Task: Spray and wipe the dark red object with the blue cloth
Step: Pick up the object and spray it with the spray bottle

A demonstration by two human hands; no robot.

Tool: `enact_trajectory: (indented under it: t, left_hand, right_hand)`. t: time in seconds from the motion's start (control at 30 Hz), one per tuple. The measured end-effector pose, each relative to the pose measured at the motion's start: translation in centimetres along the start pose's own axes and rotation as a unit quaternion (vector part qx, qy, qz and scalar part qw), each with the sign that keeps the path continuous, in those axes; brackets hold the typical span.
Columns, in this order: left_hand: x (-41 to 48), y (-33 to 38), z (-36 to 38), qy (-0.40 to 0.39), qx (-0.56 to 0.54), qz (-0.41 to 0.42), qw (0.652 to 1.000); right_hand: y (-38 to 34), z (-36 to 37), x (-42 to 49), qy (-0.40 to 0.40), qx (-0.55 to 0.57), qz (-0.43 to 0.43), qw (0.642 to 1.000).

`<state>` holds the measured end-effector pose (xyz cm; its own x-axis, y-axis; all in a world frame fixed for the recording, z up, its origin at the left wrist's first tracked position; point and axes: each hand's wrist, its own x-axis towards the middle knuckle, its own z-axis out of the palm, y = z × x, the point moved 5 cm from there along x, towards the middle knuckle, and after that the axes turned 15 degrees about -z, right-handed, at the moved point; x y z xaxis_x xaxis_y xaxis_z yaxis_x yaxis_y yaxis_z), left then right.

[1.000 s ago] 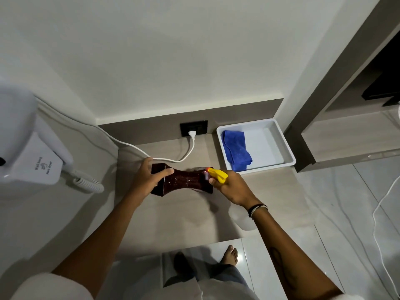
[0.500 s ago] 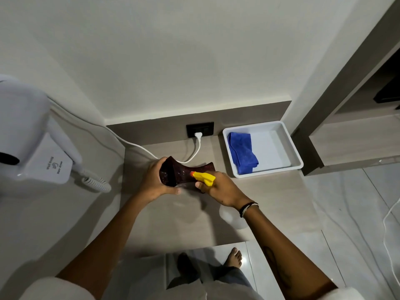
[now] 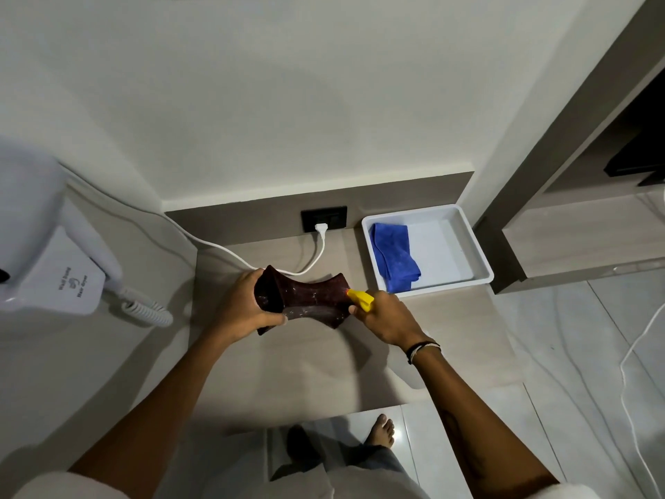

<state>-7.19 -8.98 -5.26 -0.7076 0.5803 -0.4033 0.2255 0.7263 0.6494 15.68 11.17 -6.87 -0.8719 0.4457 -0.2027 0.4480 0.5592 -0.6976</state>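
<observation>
The dark red object [image 3: 306,300], glossy and narrow in the middle with flared ends, is tilted up off the beige counter. My left hand [image 3: 243,307] grips its left end. My right hand [image 3: 387,316] holds a spray bottle whose yellow nozzle [image 3: 360,298] points at the object's right end, almost touching it; the bottle's body is hidden under my hand. The blue cloth [image 3: 392,259] lies folded in the left half of a white tray [image 3: 467,246] at the counter's back right, apart from both hands.
A white wall-mounted hair dryer [image 3: 54,268] with a coiled cord hangs at the left. Its white cable [image 3: 223,250] runs across the counter's back to a black wall socket [image 3: 324,217]. The counter's [image 3: 306,372] front edge drops to a tiled floor where my feet stand.
My left hand has tipped the dark red object up from lying flat, so its left end now faces me. The spray nozzle stays at the object's right end.
</observation>
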Motion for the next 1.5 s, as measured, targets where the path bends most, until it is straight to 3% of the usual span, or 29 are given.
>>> enact_trajectory:
  t: [0.27, 0.47, 0.6, 0.8, 1.03, 1.23, 1.4, 1.5]
  left_hand:
    - [-0.1, -1.6, -0.4, -0.024, -0.145, -0.185, 0.972]
    - [-1.3, -0.9, 0.3, -0.055, -0.125, -0.155, 0.978]
    - [-2.1, -1.1, 0.5, -0.084, -0.013, -0.093, 0.992]
    - [-2.9, 1.0, -0.3, 0.022, 0.052, 0.031, 0.998]
    - [-2.7, 1.3, 0.2, 0.026, 0.054, 0.026, 0.998]
    - [-2.6, 1.1, 0.1, 0.016, 0.061, 0.015, 0.998]
    - [-2.3, 0.7, 0.1, 0.021, 0.051, 0.019, 0.998]
    - [-2.1, 0.3, 0.0, 0.014, -0.021, -0.029, 0.999]
  right_hand:
    - [-1.5, -0.3, 0.0, 0.013, 0.063, -0.046, 0.997]
    - [-2.9, 0.0, -0.5, -0.003, 0.076, -0.077, 0.994]
    - [-4.7, 0.9, -1.0, -0.021, 0.079, -0.122, 0.989]
    - [-6.8, 1.8, -1.0, -0.031, 0.074, -0.149, 0.986]
    - [-7.3, 2.1, -0.8, -0.054, 0.075, -0.142, 0.986]
    - [-3.4, 2.2, -1.3, -0.074, -0.032, -0.031, 0.996]
    - [-1.8, 2.0, -1.9, -0.04, -0.018, -0.011, 0.999]
    - [-1.8, 1.4, -2.0, -0.001, 0.024, -0.02, 1.0]
